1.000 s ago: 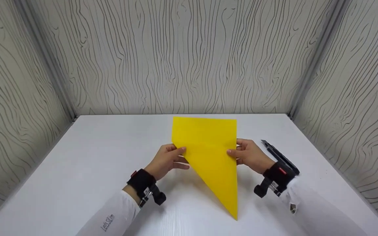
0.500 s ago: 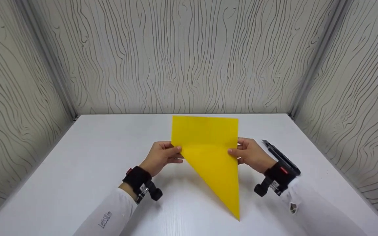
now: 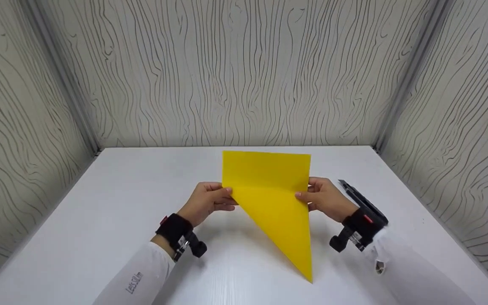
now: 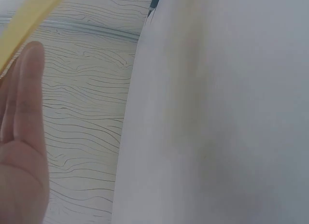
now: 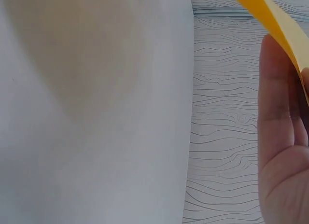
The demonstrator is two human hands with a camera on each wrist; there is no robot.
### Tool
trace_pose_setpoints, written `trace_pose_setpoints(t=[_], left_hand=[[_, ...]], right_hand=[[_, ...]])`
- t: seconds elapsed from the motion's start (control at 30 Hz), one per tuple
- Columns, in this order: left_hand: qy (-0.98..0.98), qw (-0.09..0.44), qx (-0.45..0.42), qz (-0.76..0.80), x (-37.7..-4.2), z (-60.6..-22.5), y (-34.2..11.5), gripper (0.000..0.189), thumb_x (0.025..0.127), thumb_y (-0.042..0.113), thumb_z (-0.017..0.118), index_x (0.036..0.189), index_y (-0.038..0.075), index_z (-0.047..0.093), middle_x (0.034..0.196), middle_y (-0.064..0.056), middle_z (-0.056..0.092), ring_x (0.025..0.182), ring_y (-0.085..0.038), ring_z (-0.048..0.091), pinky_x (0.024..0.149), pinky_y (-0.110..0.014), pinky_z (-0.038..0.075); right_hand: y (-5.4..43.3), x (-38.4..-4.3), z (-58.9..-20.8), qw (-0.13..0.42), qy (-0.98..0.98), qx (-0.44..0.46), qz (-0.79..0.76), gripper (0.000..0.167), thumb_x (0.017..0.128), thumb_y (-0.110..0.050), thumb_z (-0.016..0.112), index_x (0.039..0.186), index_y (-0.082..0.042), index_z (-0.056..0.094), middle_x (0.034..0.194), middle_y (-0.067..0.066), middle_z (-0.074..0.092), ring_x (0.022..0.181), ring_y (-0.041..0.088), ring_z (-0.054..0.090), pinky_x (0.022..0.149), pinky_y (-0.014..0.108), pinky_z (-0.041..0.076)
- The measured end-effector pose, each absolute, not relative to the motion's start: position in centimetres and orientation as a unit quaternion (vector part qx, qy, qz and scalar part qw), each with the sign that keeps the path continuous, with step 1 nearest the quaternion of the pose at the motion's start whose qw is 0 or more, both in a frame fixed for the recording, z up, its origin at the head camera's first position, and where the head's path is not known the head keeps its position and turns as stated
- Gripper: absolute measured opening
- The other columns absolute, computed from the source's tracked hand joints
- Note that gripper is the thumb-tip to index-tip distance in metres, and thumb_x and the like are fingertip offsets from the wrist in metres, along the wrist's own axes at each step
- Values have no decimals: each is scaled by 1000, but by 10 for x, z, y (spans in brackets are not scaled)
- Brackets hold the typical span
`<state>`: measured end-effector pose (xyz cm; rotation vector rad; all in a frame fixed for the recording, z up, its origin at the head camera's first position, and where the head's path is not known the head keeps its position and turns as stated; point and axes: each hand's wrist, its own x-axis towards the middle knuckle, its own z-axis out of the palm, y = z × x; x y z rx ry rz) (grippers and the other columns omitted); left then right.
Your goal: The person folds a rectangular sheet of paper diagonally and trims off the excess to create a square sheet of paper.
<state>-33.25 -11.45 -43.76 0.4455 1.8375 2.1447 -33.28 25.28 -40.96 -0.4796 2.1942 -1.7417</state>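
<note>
And here's the yellow sheet (image 3: 269,190), up above the white table (image 3: 100,220), right between two hands! The left hand (image 3: 206,198) pinches its left edge, thumb on top; the right hand (image 3: 328,200) pinches the right edge. Straight edge on the far side, pointed tip near and right. A black cutter (image 3: 359,199) lies just right of the right hand.

Shows smooth, matt paper in the yellow sheet (image 3: 269,190), dull cloth in the wristbands (image 3: 174,228), softer cloth in the sleeves (image 3: 140,275), faint gloss on the smooth table (image 3: 155,178), wood-look matt walls (image 3: 244,76).
</note>
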Motion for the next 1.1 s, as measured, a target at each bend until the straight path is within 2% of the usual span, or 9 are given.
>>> trace_pose_setpoints(t=[0.17,0.33,0.6,0.73,0.9,1.1], left_hand=[[641,143,160,737,-334,-434,-117,34,107,16,70,135,-4,70,116,-14,82,98,-24,82,93,-36,66],[645,155,176,727,-334,-434,-116,38,103,9,74,139,-2,68,119,-13,81,97,-24,82,91,-37,66],[673,152,195,698,-335,-436,-111,34,101,6,76,134,-3,71,122,-15,80,102,-26,82,90,-37,67],[677,145,195,695,-335,-437,-110,32,102,6,75,132,-4,72,121,-15,80,102,-26,82,90,-36,66],[676,153,204,691,-334,-436,-110,30,103,7,73,133,-1,73,119,-13,80,99,-25,82,88,-37,67],[667,173,217,692,-333,-434,-111,32,106,9,70,136,-1,70,118,-14,81,94,-23,83,85,-38,68]], right_hand=[[256,-334,-408,159,756,-180,-609,52,109,-16,68,152,6,52,124,3,79,102,19,78,90,34,66],[254,-334,-409,167,749,-190,-612,49,109,-15,68,151,6,53,123,1,79,102,18,78,92,33,66],[247,-333,-413,174,739,-203,-618,51,110,-16,65,154,6,50,126,3,78,105,20,79,94,34,65],[247,-333,-416,183,727,-216,-626,47,112,-17,63,154,2,53,128,3,77,107,21,78,96,35,65],[250,-335,-420,193,690,-245,-653,33,113,-10,58,145,-5,66,124,2,78,108,17,78,96,34,65],[253,-335,-420,200,667,-266,-667,34,113,-7,55,144,-13,68,128,1,78,110,17,78,98,34,64]])
